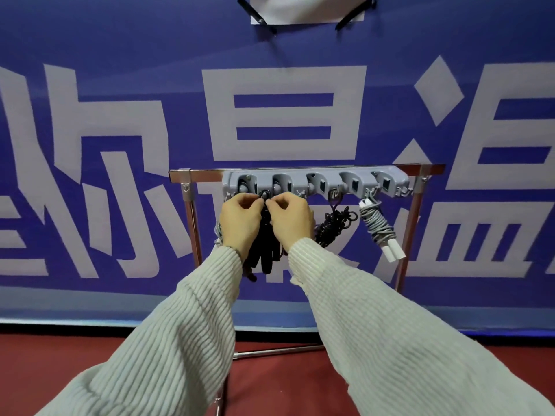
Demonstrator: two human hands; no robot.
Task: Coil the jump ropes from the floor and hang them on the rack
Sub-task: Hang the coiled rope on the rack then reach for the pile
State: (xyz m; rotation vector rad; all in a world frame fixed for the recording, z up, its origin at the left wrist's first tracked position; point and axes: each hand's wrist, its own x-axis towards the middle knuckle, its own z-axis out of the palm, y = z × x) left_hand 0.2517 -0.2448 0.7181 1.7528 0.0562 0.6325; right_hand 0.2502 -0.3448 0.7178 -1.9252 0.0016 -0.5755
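Observation:
A grey hook rack (315, 183) is fixed to a metal rail stand (198, 175) in front of a blue banner. My left hand (238, 220) and my right hand (289, 219) are side by side just under the rack's left part, both pinching the top loop of a coiled black jump rope (265, 253) at a hook. Its black handles hang down between my wrists. To the right, another coiled black rope (335, 222) hangs from a hook. Further right hangs a coiled grey rope with white handles (380, 232). A bit of grey rope (217, 234) shows behind my left hand.
The stand's chrome legs (410, 235) and foot bar (279, 351) rest on a red floor (270, 385). The blue banner with large white characters (285, 115) fills the background. A white sheet (306, 9) is taped at the top.

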